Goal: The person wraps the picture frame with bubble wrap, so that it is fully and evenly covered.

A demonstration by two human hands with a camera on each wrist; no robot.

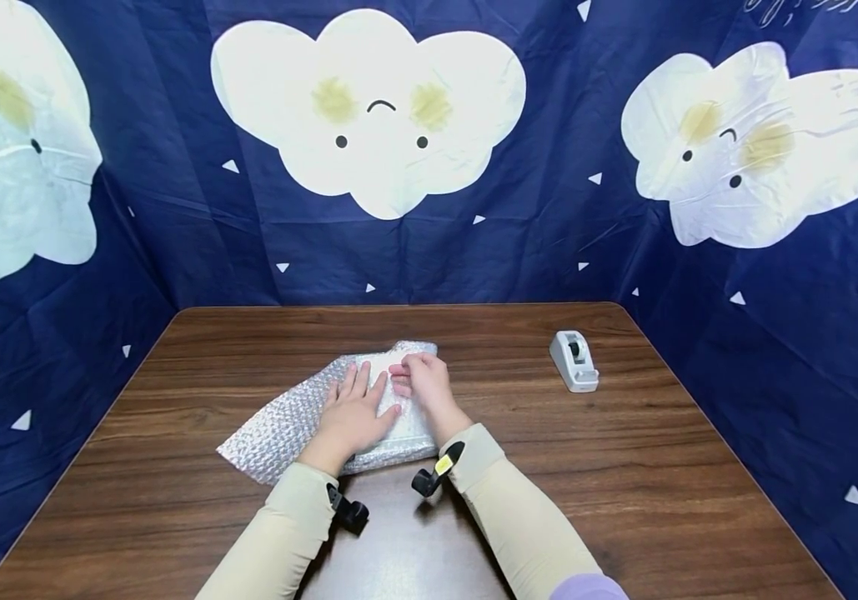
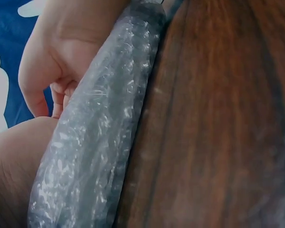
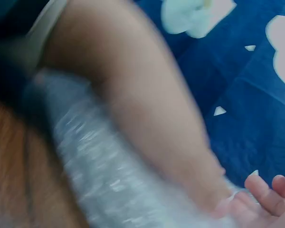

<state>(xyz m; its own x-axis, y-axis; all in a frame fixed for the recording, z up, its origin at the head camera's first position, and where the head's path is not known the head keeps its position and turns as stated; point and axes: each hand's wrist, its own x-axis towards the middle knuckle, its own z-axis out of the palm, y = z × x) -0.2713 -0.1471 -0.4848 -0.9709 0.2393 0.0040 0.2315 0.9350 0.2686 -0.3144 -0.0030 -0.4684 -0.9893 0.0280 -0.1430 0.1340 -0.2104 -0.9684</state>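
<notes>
A white, flat-topped item [image 1: 402,427] lies within bubble wrap [image 1: 289,425] near the middle of the table. A loose sheet of the wrap spreads out to the left. My left hand [image 1: 349,414] rests palm down on top, fingers spread. My right hand [image 1: 426,385] is over the right part of the package with bent fingers. Nothing shows clearly between them. In the left wrist view the wrap's puffy side [image 2: 95,128] hides part of both hands. The right wrist view is blurred; my right fingers [image 3: 270,194] appear at its lower right.
A white tape dispenser [image 1: 574,362] stands at the right rear of the brown wooden table [image 1: 669,500]. Dark blue cloth [image 1: 429,258] with white clouds hangs behind and at both sides.
</notes>
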